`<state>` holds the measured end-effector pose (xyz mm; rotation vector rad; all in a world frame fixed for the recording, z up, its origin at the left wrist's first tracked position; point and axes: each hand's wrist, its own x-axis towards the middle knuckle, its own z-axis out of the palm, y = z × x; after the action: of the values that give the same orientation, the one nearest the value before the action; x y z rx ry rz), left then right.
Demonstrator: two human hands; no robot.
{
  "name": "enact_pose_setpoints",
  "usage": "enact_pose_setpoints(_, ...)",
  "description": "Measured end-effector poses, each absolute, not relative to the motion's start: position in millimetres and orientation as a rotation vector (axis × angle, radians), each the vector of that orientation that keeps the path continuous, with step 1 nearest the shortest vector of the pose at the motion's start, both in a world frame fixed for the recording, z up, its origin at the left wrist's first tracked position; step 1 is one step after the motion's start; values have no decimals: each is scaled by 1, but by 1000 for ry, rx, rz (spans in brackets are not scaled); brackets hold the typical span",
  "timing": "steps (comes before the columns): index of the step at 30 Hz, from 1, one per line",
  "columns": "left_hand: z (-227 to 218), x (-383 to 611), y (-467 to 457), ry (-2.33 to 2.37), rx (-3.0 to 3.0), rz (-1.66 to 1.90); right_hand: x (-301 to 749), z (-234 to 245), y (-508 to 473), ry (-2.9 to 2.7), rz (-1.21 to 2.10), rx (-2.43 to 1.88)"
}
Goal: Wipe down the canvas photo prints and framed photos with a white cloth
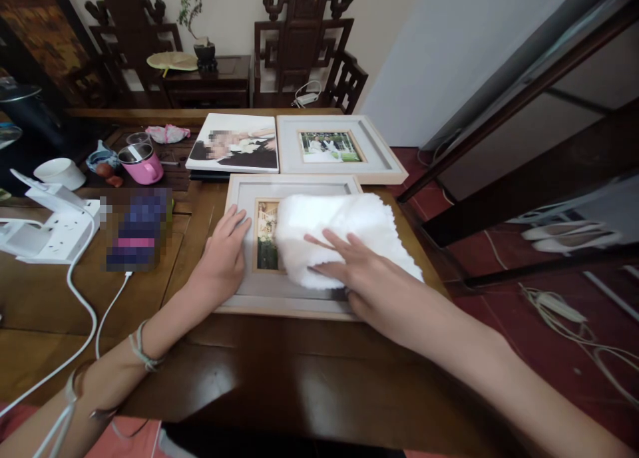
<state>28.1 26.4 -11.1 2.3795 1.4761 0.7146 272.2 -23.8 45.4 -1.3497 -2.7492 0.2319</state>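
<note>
A pale wooden picture frame [294, 303] with a wide grey mat and a small photo lies flat on the table before me. My left hand [223, 255] rests on its left rim, fingers stretched forward along the edge. A fluffy white cloth [329, 212] covers the right part of the frame and some of the photo. On top of that cloth lies my right hand [357, 268], its fingers spread and pressing down. The cloth's far right corner hangs past the frame's side.
Behind are a second framed photo [389, 165] and a white-edged photo panel [234, 122]. To the left are a power strip [60, 235], a blurred-out phone [137, 228] on a cable, a pink mug [144, 168] and a white cup [60, 173]. The table's right edge is close.
</note>
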Motion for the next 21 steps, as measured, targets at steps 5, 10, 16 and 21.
enact_pose_setpoints(5, -11, 28, 27, 1490, 2372, 688, 267, 43, 4, -2717, 129, -1512)
enact_pose_setpoints(10, -12, 28, 26, 1471, 2389, 724, 262, 44, 13, -2713, 49, -1583)
enact_pose_setpoints(16, -11, 28, 27, 1475, 2396, 714, 265, 52, -19, -2800, 118, -1433)
enact_pose_setpoints(21, -11, 28, 28, 1484, 2407, 716, 271, 60, -60, -2801, 233, -1191)
